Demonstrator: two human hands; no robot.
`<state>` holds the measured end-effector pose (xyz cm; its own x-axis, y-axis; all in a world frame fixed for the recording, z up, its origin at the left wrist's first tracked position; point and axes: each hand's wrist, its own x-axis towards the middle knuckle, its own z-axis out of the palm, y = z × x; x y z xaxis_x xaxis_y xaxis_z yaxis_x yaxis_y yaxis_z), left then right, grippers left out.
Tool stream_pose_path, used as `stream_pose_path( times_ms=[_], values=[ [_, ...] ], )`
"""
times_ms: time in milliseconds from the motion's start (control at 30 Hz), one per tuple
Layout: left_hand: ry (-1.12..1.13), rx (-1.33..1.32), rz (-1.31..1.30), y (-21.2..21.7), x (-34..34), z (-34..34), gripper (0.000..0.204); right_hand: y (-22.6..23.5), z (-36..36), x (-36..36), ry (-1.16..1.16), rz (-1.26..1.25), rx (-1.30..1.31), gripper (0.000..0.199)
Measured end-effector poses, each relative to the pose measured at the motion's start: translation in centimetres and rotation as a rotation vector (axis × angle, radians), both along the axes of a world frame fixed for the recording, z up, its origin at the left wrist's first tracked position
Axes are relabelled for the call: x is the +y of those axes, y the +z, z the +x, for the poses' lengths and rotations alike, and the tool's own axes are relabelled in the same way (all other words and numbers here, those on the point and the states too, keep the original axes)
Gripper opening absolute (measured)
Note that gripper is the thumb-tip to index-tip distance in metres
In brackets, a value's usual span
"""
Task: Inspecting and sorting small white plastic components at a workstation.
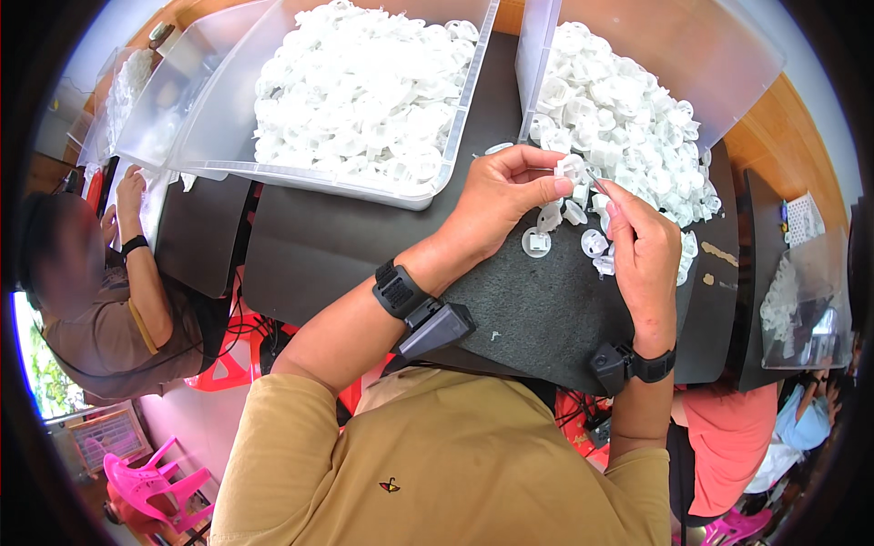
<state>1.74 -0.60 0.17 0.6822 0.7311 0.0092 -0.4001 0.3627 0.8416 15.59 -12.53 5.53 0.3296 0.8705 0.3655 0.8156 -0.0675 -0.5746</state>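
My left hand (499, 202) pinches a small white plastic part (572, 168) between thumb and forefinger, above the dark table (537, 309). My right hand (645, 250) meets it from the right, holding a thin metal pin (596, 180) against that part. Several round white plastic parts (537, 242) lie loose on the table just below both hands. Both wrists carry black bands with small devices.
A clear bin (364, 91) heaped with white parts stands at the back left. A tipped clear bin (637, 109) spills parts at the back right. A person (100, 300) sits on the left. Smaller clear tubs (801, 309) stand on the right.
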Motion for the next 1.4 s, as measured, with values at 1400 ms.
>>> stream_pose_path(
  times_ms=[1400],
  values=[
    [-0.108, 0.159, 0.167, -0.4, 1.2, -0.4, 0.036, 0.3, 0.4, -0.3, 0.095, -0.11, 0.019, 0.034]
  ],
)
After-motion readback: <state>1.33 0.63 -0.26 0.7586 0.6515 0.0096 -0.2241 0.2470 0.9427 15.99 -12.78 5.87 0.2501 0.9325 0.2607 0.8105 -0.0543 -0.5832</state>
